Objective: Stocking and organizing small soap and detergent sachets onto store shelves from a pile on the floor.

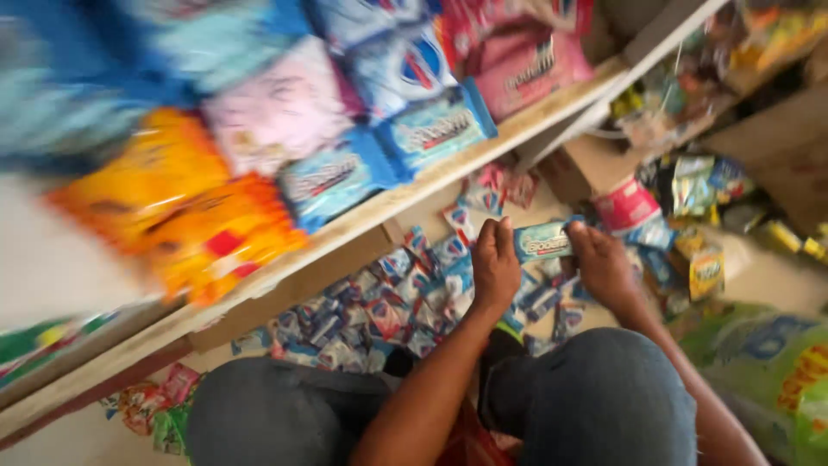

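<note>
A small light-blue packet (543, 239) is pinched at both ends, the left hand (494, 267) grasping one end in its fingers (503, 231) and the right hand (604, 266) the other. Below the fingers, blue and red sachets (388, 315) lie strewn across a cardboard box (293, 289). Beyond the left hand's fingers a wooden shelf (405, 197) carries blue, pink and orange packs (285, 129).

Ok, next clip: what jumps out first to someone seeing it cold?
Both hands, left and right, hold a small light-blue packet at centre, above a box heaped with small sachets. Upper left, a slanted wooden shelf carries blurred orange packs and blue packs. A green sack sits lower right.
</note>
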